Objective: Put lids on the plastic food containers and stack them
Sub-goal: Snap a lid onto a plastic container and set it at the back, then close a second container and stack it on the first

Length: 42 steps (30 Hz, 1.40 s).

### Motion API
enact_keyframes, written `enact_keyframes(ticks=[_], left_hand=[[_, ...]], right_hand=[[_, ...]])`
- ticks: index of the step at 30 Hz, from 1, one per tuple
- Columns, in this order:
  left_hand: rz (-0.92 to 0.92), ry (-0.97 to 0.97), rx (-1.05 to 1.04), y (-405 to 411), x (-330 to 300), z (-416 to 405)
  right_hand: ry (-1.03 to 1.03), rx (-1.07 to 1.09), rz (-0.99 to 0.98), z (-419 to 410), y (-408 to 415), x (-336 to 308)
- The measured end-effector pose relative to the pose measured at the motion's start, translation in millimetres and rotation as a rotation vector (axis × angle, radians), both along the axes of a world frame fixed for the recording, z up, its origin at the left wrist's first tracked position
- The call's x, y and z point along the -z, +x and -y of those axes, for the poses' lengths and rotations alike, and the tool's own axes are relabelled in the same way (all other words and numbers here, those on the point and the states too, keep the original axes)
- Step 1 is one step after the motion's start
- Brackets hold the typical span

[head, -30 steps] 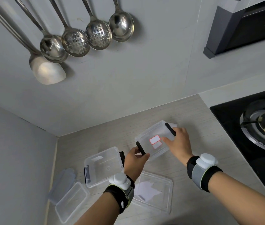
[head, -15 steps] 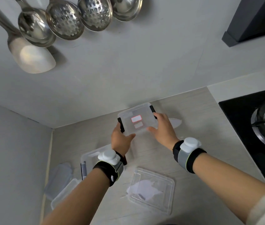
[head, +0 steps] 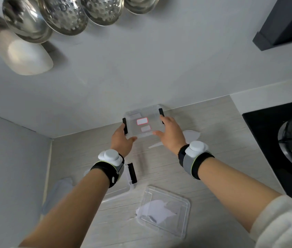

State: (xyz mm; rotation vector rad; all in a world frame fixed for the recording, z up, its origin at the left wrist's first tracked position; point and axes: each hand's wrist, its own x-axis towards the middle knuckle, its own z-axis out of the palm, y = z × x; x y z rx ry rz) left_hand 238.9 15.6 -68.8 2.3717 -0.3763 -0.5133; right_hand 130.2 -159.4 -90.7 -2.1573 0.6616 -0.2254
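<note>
A clear lidded container (head: 144,120) with black side clips and a red-framed label is held against the back wall, above the counter. My left hand (head: 122,140) grips its left clip side and my right hand (head: 171,134) grips its right side. Under my left forearm lies another clear container with a black clip (head: 131,173), mostly hidden. An open clear container (head: 165,210) with white paper inside sits on the counter near the front. A bluish lid (head: 59,190) lies at the far left, partly hidden by my arm.
Steel ladles and skimmers (head: 63,13) hang on the wall above. A black gas hob (head: 284,149) with a burner fills the right side. A white scrap of paper (head: 191,135) lies behind my right wrist. A dark hood (head: 284,24) is at the upper right.
Both hands carried the lidded container away from me and to the left, up to the back wall. The view tilted down and closer.
</note>
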Motion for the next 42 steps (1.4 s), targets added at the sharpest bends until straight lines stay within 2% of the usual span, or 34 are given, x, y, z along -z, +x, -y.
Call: enact_keyframes(ticks=[3, 8, 13, 19, 22, 29, 34, 42], left_hand=[[0.001, 0.04, 0.018, -5, -2, -8], [0.014, 0.071, -0.011, -33, -14, -26], [0.081, -0.07, 0.065, -72, -31, -42], [0.038, -0.156, 0.244, -127, -44, -59], [0.01, -0.169, 0.27, -149, -40, -68], [-0.048, -0.013, 0.316, -185, -15, -94], [-0.061, 0.116, 0.271, -200, 4, -109], [-0.181, 0.225, 0.228, -218, 17, -126]], right_hand=[[0.039, -0.051, -0.045, 1, -14, -1], [0.032, 0.001, -0.189, -13, -57, 3], [0.005, -0.012, -0.343, -29, -100, 9], [-0.054, -0.045, -0.44, -52, -142, 8], [-0.065, -0.04, -0.459, -62, -165, 9], [-0.113, -0.048, -0.458, -87, -215, 12], [-0.165, -0.032, -0.447, -105, -241, 11], [0.01, 0.056, -0.472, -133, -253, 10]])
